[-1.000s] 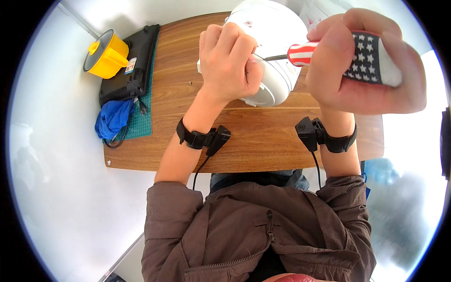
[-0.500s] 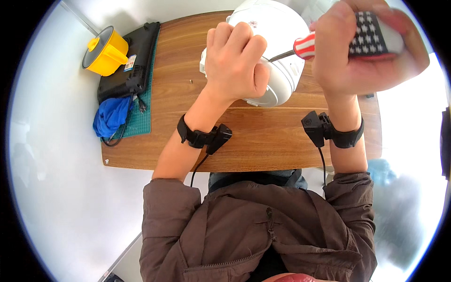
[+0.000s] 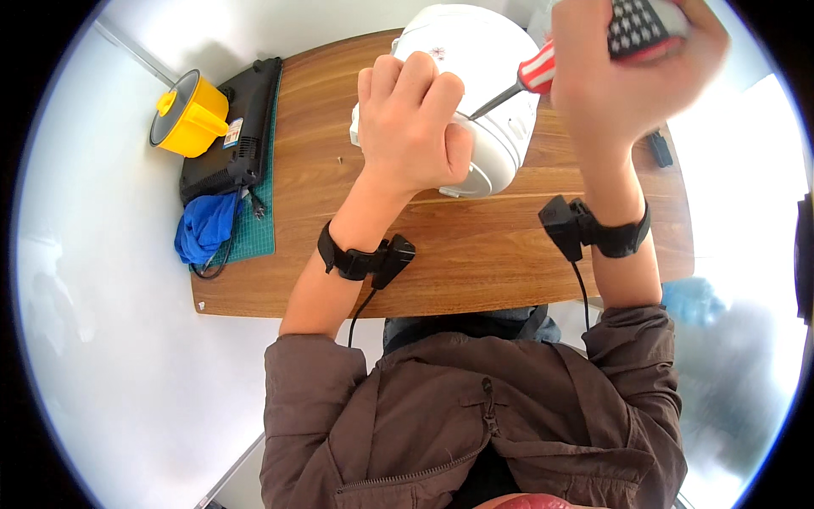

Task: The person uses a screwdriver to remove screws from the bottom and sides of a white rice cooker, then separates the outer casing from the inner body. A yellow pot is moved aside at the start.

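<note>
Near the left edge of the brown wood-grain counter (image 3: 475, 259), a yellow plastic pot with a dark lid (image 3: 191, 127) stands on a flat black plastic device (image 3: 254, 110); a hard jolt to the counter might unsettle it. By the far edge sits a white, rounded, glossy plastic appliance (image 3: 475, 64). If pushed off-centre, its curved body could rock or turn. The screwdriver with a red-and-white striped handle (image 3: 534, 71) has its metal tip at the shell, just beside the left thumb; too much slanting force could make it skid, scratching the plastic or jabbing that thumb.

The left hand (image 3: 411, 127) has its fingers curled in against the appliance's near-left side; what lies under them is hidden, so I cannot tell whether it grips anything. The right hand (image 3: 615, 97) is wrapped firmly around the screwdriver handle.
</note>
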Available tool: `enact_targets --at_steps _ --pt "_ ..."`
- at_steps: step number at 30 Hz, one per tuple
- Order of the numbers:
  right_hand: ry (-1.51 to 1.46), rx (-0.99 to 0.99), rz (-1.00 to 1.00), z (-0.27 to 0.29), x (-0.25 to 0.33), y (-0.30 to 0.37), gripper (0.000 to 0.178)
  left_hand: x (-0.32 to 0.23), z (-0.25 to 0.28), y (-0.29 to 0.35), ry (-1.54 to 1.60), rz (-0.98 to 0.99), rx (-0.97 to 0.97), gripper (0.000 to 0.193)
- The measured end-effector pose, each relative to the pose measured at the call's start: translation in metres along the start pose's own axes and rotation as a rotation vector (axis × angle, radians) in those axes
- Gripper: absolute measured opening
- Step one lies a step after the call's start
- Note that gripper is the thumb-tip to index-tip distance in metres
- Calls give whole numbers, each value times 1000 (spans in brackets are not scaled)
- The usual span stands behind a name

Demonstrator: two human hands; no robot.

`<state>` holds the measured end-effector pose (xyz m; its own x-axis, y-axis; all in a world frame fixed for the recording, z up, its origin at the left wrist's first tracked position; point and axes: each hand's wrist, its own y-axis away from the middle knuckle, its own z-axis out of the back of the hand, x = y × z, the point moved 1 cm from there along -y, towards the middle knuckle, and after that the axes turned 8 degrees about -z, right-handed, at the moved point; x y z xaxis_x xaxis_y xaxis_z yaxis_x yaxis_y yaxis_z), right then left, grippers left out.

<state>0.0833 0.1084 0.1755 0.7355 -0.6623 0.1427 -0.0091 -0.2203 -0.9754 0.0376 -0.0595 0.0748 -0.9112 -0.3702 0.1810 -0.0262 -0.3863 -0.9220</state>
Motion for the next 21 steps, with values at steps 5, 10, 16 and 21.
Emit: enact_targets --at_steps 5,10,16,21 --pt "82 207 373 10 21 -12 32 4 -4 2 -15 0 -53 24" --pt "-25 357 236 4 43 2 44 6 -5 0 133 167 28 26" --pt "161 70 179 -36 18 -13 33 -4 -4 -3 -28 107 36 24" --pt "-11 236 -517 -25 -4 -13 28 -4 0 -2 -68 76 88 20"
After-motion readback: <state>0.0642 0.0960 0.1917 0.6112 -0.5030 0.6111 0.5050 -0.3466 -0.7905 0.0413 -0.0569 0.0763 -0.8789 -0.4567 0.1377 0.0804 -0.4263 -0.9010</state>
